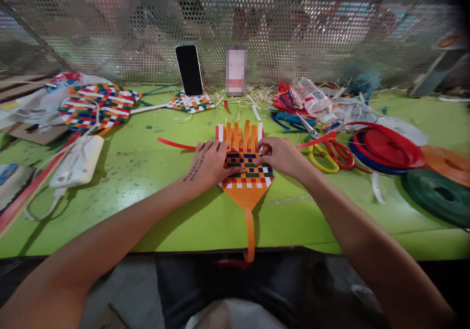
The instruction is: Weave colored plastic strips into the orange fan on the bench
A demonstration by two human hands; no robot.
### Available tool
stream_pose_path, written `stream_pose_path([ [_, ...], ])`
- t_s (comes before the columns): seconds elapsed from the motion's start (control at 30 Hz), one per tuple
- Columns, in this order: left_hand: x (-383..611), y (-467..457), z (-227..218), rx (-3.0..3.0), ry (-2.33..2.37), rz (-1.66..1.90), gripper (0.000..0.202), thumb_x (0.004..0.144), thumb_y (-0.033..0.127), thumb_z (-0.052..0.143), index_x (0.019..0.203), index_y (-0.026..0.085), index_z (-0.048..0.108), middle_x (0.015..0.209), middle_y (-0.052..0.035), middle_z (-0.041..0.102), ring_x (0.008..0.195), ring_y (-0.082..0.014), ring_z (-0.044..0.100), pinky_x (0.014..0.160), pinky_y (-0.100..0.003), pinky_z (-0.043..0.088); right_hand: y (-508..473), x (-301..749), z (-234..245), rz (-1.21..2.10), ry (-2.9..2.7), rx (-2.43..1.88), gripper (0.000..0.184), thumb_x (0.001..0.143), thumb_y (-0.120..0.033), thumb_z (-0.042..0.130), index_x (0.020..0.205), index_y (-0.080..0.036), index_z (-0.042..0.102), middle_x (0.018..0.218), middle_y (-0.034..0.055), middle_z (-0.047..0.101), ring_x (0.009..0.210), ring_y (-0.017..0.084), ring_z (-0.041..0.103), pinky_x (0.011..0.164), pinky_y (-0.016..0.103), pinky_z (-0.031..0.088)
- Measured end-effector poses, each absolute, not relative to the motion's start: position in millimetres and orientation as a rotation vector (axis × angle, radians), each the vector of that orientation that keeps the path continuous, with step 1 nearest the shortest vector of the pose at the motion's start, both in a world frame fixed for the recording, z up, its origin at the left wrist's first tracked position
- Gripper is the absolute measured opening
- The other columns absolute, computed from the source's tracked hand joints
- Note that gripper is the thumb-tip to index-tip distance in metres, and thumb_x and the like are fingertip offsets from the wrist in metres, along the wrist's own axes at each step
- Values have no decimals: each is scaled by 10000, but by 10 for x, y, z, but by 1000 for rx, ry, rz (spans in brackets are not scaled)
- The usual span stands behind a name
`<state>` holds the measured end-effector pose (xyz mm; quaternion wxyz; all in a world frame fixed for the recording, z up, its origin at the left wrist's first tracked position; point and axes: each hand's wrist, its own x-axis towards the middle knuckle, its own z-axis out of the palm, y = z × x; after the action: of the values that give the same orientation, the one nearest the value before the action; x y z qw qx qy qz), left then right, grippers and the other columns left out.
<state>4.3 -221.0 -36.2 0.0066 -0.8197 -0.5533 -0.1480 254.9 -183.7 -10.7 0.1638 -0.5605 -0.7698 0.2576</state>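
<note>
A partly woven fan (251,176) in orange, blue, green, white and red plastic strips lies on the table before me. Its pointed orange end faces me, and an orange strip (250,231) trails from it over the table edge. Loose orange strip ends (237,135) stand up at the far side. Across the weave runs a red strip (176,144), its ends sticking out on both sides. My left hand (211,165) lies flat on the weave's left part, thumb spread. My right hand (279,156) curls at the right edge, fingers closed around the red strip, partly hidden.
Scissors (323,157) and strip rolls in red (389,148), orange (448,165) and green (438,197) lie to the right. A phone (190,69) leans on the mesh panel (205,20). At left are finished weaving (101,108) and a white power strip (79,160).
</note>
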Motion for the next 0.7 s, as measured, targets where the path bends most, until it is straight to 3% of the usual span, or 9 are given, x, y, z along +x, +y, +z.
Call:
stream_pose_path([
  [0.13,7,-2195,-323,-2621,-1721,-515,365,1068,480,594,1282,196,676,1230,-146,748,1186,-343,656,1053,-465,422,-1835,2557,-114,763,-2157,-1589,103,872,-152,766,964,-198,771,926,63,797,846,227,729,752,328,501],
  [0.23,-33,-2170,-291,-2655,-1776,-546,249,1086,337,565,1267,222,692,1203,-113,750,1185,-318,657,1056,-453,438,-1822,2561,-132,720,-2148,-1596,96,873,-164,767,964,-192,768,933,69,787,852,231,714,755,331,499],
  [0.53,-156,-2050,-321,-2688,-1814,-478,387,1037,581,632,1216,256,740,1294,-117,647,1252,-352,529,1076,-512,403,-1789,2579,-174,685,-2195,-1585,76,865,-228,801,876,-190,736,897,54,746,794,201,645,723,329,451],
  [0.7,-179,-2011,-350,-2743,-1829,-505,526,945,694,708,1242,259,725,1332,-117,625,1266,-362,512,1096,-525,391,-1764,2600,-191,729,-2242,-1580,274,759,-327,902,915,-190,723,916,43,723,752,185,605,673,321,422],
])
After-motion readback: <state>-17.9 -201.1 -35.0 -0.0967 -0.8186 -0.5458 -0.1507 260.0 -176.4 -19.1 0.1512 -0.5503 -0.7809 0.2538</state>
